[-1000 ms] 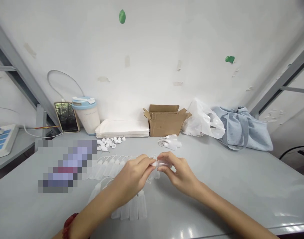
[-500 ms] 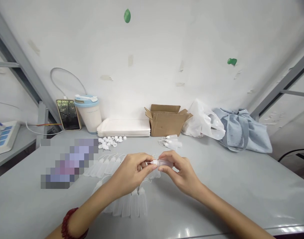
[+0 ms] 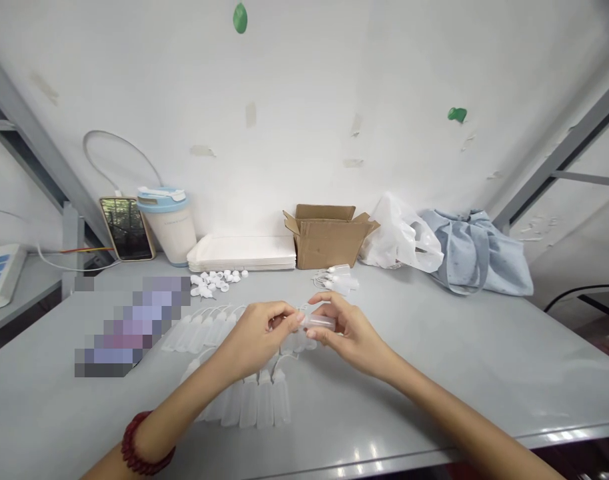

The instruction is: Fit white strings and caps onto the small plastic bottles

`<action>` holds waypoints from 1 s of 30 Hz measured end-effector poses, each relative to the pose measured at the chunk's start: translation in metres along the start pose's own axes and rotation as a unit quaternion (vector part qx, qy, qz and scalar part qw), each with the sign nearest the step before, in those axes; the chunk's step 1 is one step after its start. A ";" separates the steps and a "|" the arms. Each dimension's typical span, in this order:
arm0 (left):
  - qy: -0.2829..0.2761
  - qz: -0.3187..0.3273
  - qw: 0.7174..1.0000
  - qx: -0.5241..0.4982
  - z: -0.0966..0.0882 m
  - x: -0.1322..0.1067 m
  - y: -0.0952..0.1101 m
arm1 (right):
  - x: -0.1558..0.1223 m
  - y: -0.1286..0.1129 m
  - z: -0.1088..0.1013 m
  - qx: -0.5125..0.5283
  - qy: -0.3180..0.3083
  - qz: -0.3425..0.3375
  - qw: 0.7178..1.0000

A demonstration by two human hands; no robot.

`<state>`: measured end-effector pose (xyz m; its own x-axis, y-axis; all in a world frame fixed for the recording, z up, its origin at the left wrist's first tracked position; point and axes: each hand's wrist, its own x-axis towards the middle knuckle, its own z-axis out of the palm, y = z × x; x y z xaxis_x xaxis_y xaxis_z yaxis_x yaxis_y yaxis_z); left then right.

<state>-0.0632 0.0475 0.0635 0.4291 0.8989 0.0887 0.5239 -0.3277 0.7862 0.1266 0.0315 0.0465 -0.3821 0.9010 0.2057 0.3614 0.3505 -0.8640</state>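
Observation:
Over the middle of the table a small clear plastic squeeze bottle [image 3: 320,322] lies sideways between my two hands. My left hand [image 3: 259,339] is closed, pinching the white cap end, which its fingertips mostly cover. Around the bottle's body is my right hand [image 3: 358,339], its thumb below and its index finger raised off the bottle. Below and to the left, similar bottles [image 3: 264,403] lie in a front row, partly hidden by my left forearm. A second row of bottles [image 3: 199,333] lies behind it, with thin white cap straps.
White caps [image 3: 212,283] lie in a loose pile behind the rows. More bottles [image 3: 342,283] lie before an open cardboard box [image 3: 329,243]. Along the wall stand white trays [image 3: 242,253], a cup [image 3: 170,230], a phone [image 3: 128,228], a plastic bag [image 3: 397,233] and a blue cloth bag [image 3: 504,257].
The fingers of my right hand have loosened around the bottle, the index finger lifting. My left hand still pinches the cap end. The whole view has shifted slightly.

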 end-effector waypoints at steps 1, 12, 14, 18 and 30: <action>0.005 -0.016 1.000 -0.011 -0.001 0.001 -0.001 | 0.000 0.004 0.001 -0.054 0.014 -0.032 0.998; 0.049 0.042 0.997 -0.044 0.003 -0.001 -0.003 | -0.005 0.001 0.006 -0.194 0.136 -0.194 0.952; 0.040 0.029 0.996 -0.077 0.002 0.000 -0.003 | -0.005 -0.001 0.006 -0.172 0.131 -0.173 0.961; -0.009 -0.010 0.993 -0.119 -0.002 0.004 -0.003 | -0.002 0.006 0.006 -0.206 0.156 -0.231 0.938; -0.102 -0.107 0.955 -0.258 -0.005 0.004 -0.007 | -0.002 0.011 0.006 -0.348 0.127 -0.286 0.884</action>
<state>-0.0688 0.0548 0.0611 0.5147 0.8368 -0.1867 0.2062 0.0905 0.9743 0.1261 0.0321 0.0338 -0.5004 0.5231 0.6899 0.6401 0.7600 -0.1121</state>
